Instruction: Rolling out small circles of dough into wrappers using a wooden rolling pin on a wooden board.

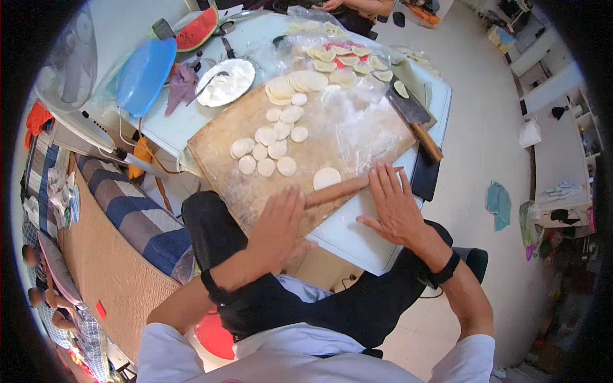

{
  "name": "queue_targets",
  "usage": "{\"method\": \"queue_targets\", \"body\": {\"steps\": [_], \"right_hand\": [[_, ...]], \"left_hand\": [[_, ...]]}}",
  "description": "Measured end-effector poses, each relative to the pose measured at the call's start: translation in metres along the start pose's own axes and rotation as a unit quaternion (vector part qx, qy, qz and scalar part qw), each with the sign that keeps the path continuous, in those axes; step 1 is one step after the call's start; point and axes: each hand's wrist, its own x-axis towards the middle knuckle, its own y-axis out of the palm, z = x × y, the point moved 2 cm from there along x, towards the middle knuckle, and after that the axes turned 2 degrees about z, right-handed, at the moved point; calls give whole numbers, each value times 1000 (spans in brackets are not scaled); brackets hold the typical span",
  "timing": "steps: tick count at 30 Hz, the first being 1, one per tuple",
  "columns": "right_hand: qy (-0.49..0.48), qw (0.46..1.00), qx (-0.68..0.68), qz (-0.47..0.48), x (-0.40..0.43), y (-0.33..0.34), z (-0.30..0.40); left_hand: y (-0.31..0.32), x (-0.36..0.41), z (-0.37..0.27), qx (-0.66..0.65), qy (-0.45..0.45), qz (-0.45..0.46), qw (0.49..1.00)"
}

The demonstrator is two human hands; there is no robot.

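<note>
A wooden rolling pin [336, 192] lies slantwise over the near edge of a floured wooden board [215, 163]. My left hand [279, 225] holds down its left end with outstretched fingers. The right end is held under the fingers of my right hand [390, 203], with the thumb spread out to the side. Just beyond the pin, touching or very near it, is a flat round dough wrapper [327, 178]. Several small flattened dough discs [267, 136] are grouped on the board's left half. Overlapping rolled wrappers [306, 80] form piles at the far edge.
A cleaver [414, 112] rests along the board's right side, handle towards me. A flour plate [239, 79] with a spoon, a blue basin [146, 76] and a watermelon wedge [197, 29] stand far left. Filled dumplings [348, 61] sit at the back, near another person's hand [329, 5].
</note>
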Motion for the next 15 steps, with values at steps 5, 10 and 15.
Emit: {"method": "queue_targets", "body": {"steps": [5,10,15], "right_hand": [[8,995,3,-104,66,-4,-24],[-6,999,24,-39,28,1,-11],[-2,997,8,-72,59,-4,-21]], "left_hand": [[-16,51,35,3,-68,-108,992],[-10,15,14,-10,-42,-78,996],[-11,41,35,42,-67,-103,992]]}}
